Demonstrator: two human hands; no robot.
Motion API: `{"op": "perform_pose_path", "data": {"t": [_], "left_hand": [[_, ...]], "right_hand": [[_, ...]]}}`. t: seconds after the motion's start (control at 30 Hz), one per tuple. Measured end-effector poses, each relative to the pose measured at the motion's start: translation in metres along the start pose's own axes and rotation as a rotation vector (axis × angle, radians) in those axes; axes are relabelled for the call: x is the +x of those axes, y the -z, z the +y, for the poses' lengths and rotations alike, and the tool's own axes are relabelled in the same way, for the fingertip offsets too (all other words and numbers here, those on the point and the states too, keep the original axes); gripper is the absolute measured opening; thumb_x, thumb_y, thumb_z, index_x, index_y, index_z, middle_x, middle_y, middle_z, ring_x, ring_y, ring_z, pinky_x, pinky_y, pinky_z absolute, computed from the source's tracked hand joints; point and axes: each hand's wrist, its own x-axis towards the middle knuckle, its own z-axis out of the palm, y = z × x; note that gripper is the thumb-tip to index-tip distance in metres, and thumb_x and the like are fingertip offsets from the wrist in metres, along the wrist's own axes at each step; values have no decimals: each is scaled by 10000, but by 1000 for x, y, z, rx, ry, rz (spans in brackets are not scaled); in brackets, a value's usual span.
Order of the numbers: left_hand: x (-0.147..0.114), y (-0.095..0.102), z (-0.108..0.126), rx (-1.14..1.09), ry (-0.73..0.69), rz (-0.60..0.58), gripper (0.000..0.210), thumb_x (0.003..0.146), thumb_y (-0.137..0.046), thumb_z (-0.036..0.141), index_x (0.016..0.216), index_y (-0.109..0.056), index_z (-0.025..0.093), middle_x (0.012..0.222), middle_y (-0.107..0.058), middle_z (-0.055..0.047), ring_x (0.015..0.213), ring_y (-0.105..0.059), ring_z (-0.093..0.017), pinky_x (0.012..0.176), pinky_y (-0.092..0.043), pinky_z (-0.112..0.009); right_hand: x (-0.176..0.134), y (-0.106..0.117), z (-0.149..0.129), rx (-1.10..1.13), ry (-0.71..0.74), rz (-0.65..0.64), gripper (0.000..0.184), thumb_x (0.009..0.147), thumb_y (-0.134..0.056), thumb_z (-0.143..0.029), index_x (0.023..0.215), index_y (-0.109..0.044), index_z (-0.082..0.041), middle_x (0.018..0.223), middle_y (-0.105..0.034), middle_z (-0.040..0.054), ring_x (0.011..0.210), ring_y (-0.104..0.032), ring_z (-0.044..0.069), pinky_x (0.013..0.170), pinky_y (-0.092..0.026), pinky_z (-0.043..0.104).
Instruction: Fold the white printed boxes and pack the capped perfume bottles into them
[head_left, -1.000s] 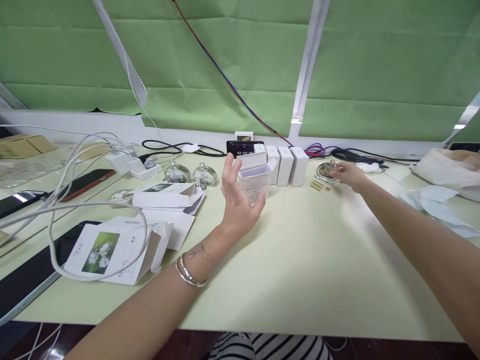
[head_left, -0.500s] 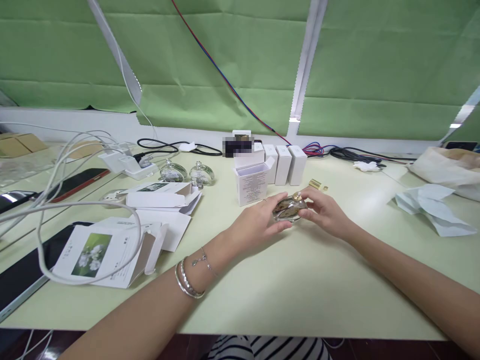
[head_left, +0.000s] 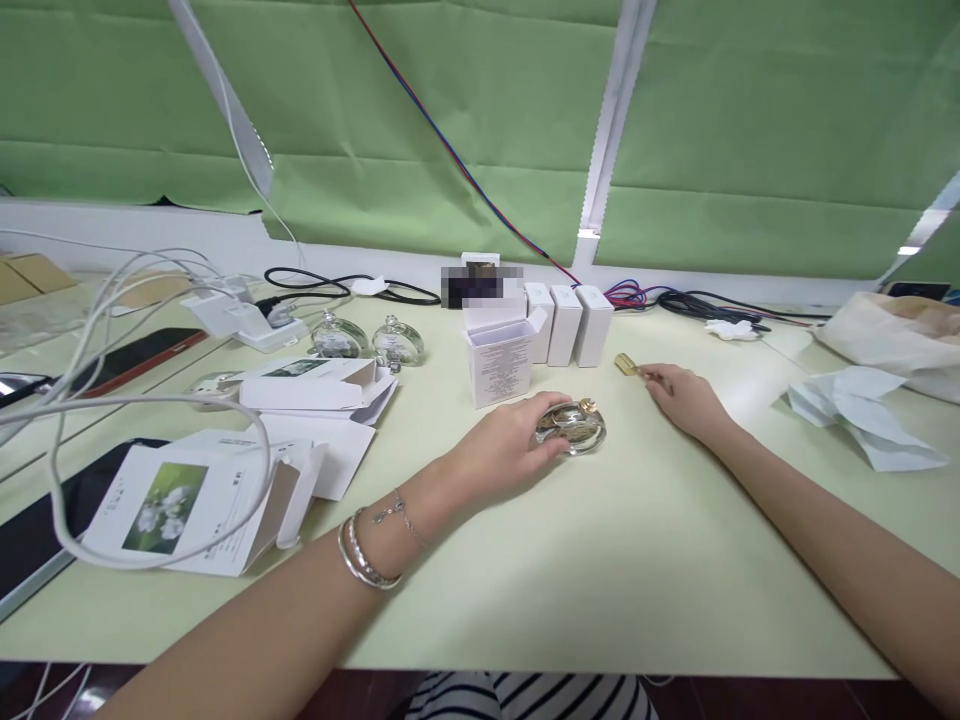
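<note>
My left hand (head_left: 506,440) is wrapped round an oval clear glass perfume bottle (head_left: 581,432), which rests tilted on the table. A gold neck (head_left: 589,405) tops the bottle. My right hand (head_left: 686,400) is to the right of it, fingertips pinched together low at the table on a small gold piece, which they mostly cover. Just left of those fingertips lies a gold cap (head_left: 625,365). Behind my left hand stands a white carton (head_left: 501,365) with its top flaps raised.
Several closed white boxes (head_left: 592,325) stand behind the carton. Two more perfume bottles (head_left: 399,342) are farther left. Unfolded printed cartons (head_left: 176,510) lie at left under a looping white cable (head_left: 64,490). Crumpled white paper (head_left: 862,415) is at right, with black cables (head_left: 701,308) along the wall.
My right hand has let go of the bottle and moved right to the small gold piece beside the cap. My left hand still holds the bottle.
</note>
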Motion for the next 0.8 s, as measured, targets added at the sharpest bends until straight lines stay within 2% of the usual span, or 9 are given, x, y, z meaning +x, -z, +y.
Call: {"op": "perform_pose_path", "data": {"t": [0.1, 0.17, 0.23, 0.33, 0.4, 0.47, 0.53, 0.63, 0.8], "left_hand": [[0, 0, 0, -7, -14, 1, 389, 841, -529, 263, 1227, -487, 234, 1176, -614, -38, 967, -601, -199, 839, -480, -349], [0, 0, 0, -10, -10, 5, 388, 837, -533, 259, 1222, -493, 229, 1169, -617, -42, 965, -602, -199, 842, -478, -347], [0, 0, 1, -20, -6, 7, 381, 835, -532, 254, 1213, -497, 228, 1151, -624, -41, 946, -607, -195, 830, -482, -344], [0, 0, 2, -41, -14, 1, 363, 836, -527, 248, 1198, -501, 238, 1101, -640, -35, 907, -612, -191, 785, -493, -339], [0, -1, 2, -43, -18, 4, 361, 831, -529, 243, 1191, -506, 242, 1069, -646, -33, 887, -613, -194, 763, -496, -339], [0, -1, 2, -43, -11, 11, 364, 825, -535, 244, 1188, -512, 239, 1051, -646, -36, 879, -612, -199, 751, -497, -337], [-1, -1, 2, -51, -2, 12, 371, 824, -534, 245, 1194, -513, 236, 1044, -645, -40, 870, -614, -200, 740, -499, -333], [-2, -1, 2, -69, 6, 9, 380, 823, -532, 242, 1202, -515, 240, 1052, -642, -43, 868, -618, -201, 726, -502, -328], [-3, -2, 1, -81, 15, -2, 375, 821, -533, 241, 1196, -521, 237, 1066, -642, -48, 900, -618, -210, 739, -502, -335]], "right_hand": [[-2, 1, -6, 4, -24, 13, 143, 722, -515, -224, 749, -652, -196, 798, -694, 69, 742, -630, 230, 796, -490, 436], [-6, 7, -17, 19, -45, 54, 122, 738, -524, -238, 767, -636, -199, 799, -696, 59, 734, -634, 216, 786, -498, 420], [-11, 14, -37, 126, -40, 104, 107, 765, -550, -277, 811, -619, -210, 824, -702, 49, 737, -643, 201, 766, -513, 400], [-21, 22, -80, 501, 89, 89, 126, 764, -630, -339, 796, -606, -219, 835, -705, 44, 775, -663, 195, 749, -538, 374], [-28, 23, -107, 649, 219, 3, 134, 756, -663, -345, 775, -617, -220, 821, -707, 38, 804, -667, 193, 750, -550, 359], [-34, 19, -124, 733, 287, -20, 142, 763, -668, -354, 755, -625, -219, 800, -706, 37, 803, -668, 190, 722, -562, 343], [-38, 13, -129, 769, 294, -5, 146, 772, -667, -358, 755, -634, -217, 783, -703, 36, 781, -668, 184, 691, -569, 329], [-42, 8, -121, 781, 277, -6, 122, 776, -672, -338, 777, -650, -218, 785, -703, 31, 755, -669, 171, 672, -576, 313], [-44, 11, -115, 766, 317, -59, 102, 802, -650, -333, 811, -656, -231, 826, -713, 33, 799, -680, 176, 680, -588, 311]]}}
